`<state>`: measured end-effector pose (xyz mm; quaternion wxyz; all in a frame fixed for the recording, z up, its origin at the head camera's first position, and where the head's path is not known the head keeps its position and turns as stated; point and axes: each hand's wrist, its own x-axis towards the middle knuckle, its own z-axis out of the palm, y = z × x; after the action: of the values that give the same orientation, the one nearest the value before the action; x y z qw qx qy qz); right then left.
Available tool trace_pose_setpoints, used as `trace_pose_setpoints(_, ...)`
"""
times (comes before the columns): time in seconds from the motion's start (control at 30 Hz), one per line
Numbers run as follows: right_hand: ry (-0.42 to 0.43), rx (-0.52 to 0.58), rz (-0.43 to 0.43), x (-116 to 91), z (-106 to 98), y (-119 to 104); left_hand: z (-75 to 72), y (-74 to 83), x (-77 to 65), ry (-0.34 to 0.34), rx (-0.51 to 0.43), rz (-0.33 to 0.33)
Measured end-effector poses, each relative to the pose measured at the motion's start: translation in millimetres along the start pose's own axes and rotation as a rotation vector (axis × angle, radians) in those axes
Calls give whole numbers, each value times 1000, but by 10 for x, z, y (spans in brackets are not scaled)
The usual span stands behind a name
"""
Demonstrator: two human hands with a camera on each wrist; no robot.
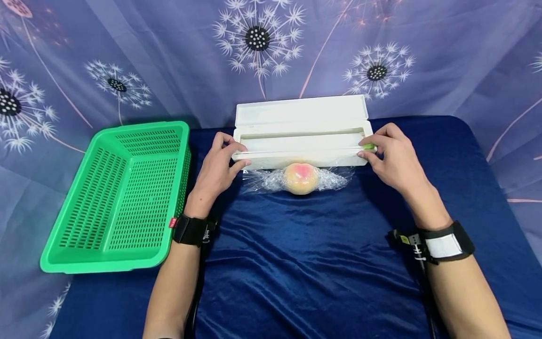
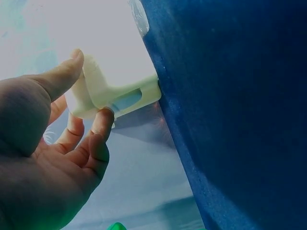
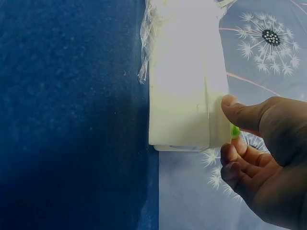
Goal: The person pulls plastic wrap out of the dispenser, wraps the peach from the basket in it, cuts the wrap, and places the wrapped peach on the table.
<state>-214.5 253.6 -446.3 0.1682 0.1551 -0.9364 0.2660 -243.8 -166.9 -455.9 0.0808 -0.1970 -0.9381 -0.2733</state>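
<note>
Left hand: thumb and fingertips nearly closed, pinching one end of the long white plastic box
Right hand: similar narrow pinch at the other end, by the bright green slider
White box: on dark-blue velvet cloth, lid raised; probably light, stiff, smooth; best held by both ends
Round yellow-pink peach in clear film: just before the box; wrap likely slippery; best cupped round its middle
Small red tag on green plastic basket: writing too small to read

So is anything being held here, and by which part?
Yes, the white box: the left hand grips its left end, the right hand its right end, near the green piece.
</note>
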Motion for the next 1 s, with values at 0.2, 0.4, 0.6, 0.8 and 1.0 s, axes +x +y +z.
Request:
trace_pose_setpoints(0.2,-10,-43,-1,2,-16,-1,1,-3,11,-3,1,0)
trace_pose_setpoints(0.4,-3,-73,-28,16,-4,15,6,-4,21,-6,0,3)
trace_pose_setpoints(0.6,8,-63,-41,33,20,16,13,-7,19,-10,2,-3)
trace_pose_setpoints(0.8,10,-50,-62,43,40,13,13,-4,11,-17,5,-13)
trace_pose_setpoints(1.0,3,-42,-67,52,41,7,2,-8,8,-14,5,-11)
